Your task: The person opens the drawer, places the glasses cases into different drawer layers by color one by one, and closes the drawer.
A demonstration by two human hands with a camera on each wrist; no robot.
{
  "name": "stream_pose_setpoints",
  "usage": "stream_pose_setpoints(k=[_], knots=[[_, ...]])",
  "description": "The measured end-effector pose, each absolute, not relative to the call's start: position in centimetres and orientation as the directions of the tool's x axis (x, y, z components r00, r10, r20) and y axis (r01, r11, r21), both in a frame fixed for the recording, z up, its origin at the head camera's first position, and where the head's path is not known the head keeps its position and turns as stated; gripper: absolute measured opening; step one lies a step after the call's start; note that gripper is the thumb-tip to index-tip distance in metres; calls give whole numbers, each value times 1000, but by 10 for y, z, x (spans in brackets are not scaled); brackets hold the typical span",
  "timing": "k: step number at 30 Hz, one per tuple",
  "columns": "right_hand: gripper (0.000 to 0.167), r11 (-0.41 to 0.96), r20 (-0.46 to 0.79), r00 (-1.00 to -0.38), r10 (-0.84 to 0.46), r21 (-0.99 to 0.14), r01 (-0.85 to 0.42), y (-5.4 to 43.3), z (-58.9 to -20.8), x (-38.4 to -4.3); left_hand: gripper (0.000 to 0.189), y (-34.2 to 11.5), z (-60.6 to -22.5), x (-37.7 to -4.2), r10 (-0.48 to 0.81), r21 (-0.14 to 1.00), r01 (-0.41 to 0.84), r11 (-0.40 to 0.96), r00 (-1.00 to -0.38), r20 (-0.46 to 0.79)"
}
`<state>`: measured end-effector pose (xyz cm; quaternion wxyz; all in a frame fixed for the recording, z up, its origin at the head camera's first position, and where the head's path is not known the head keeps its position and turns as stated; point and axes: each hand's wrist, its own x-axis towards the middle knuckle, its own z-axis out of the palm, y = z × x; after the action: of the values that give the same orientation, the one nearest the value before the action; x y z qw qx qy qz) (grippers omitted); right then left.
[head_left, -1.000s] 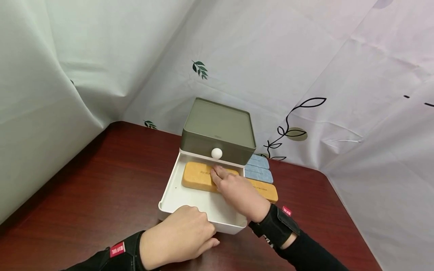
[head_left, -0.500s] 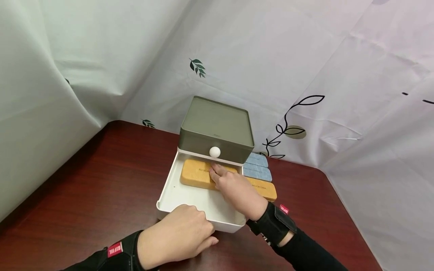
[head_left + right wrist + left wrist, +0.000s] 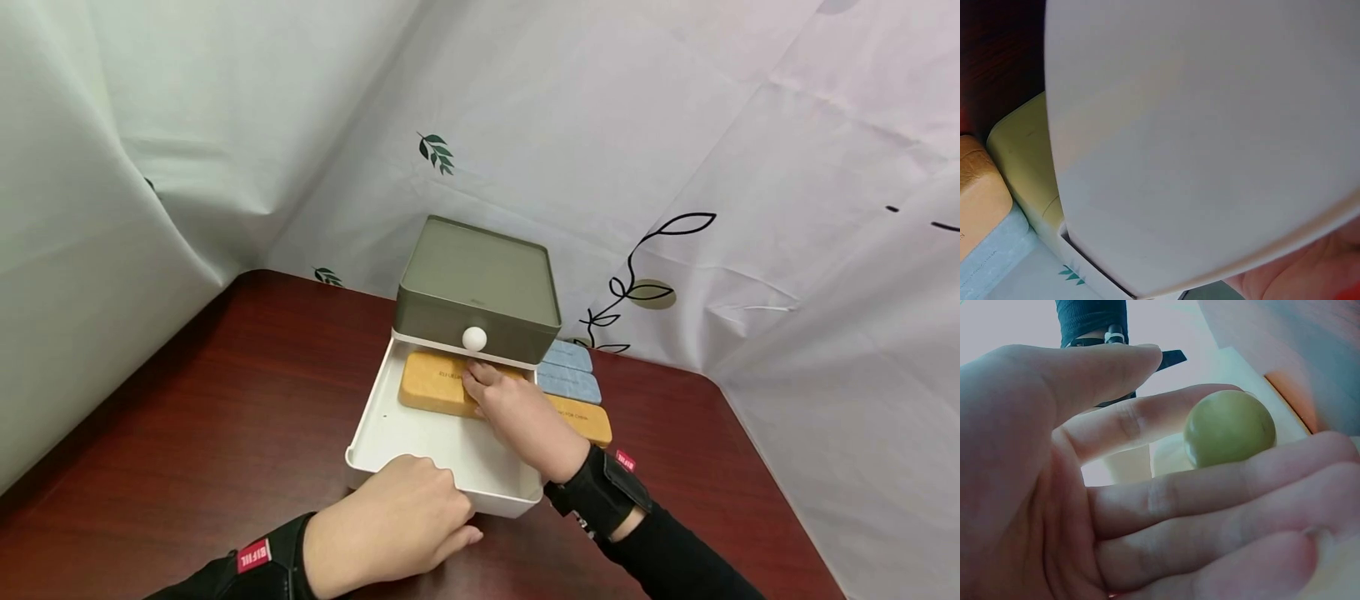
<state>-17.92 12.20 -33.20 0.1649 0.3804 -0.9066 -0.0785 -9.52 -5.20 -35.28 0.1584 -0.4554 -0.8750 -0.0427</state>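
Note:
A desktop box (image 3: 483,271) in olive green has its white lower drawer (image 3: 420,446) pulled out. My left hand (image 3: 397,521) is at the drawer's front. In the left wrist view, a round knob (image 3: 1230,429) sits between its index and middle fingers. Inside the drawer, towards the back, lies a yellow rounded case (image 3: 431,383) with dark lettering. My right hand (image 3: 528,421) reaches over the drawer's right side and holds that case from above, covering its right part. The drawer's white wall fills most of the right wrist view and hides the fingertips.
Right of the drawer lie another yellow case (image 3: 581,419) and two blue cases (image 3: 572,385), side by side on the dark red table (image 3: 247,417). A white knob (image 3: 474,338) marks the upper drawer. Pale printed cloth (image 3: 585,125) hangs behind the table.
The head view shifts slightly. Both hands, the drawer and the yellow case in it keep their places.

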Motion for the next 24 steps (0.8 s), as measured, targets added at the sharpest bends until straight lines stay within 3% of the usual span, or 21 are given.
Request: stream_pose_setpoints(k=[19, 24], knots=[[28, 733, 302, -670, -678, 210, -647, 125, -340, -182, 39, -52, -354, -94, 784, -95, 805, 585, -531, 322], [32, 754, 267, -714, -647, 87, -651, 127, -336, -181, 39, -51, -352, -95, 785, -88, 807, 584, -533, 316]])
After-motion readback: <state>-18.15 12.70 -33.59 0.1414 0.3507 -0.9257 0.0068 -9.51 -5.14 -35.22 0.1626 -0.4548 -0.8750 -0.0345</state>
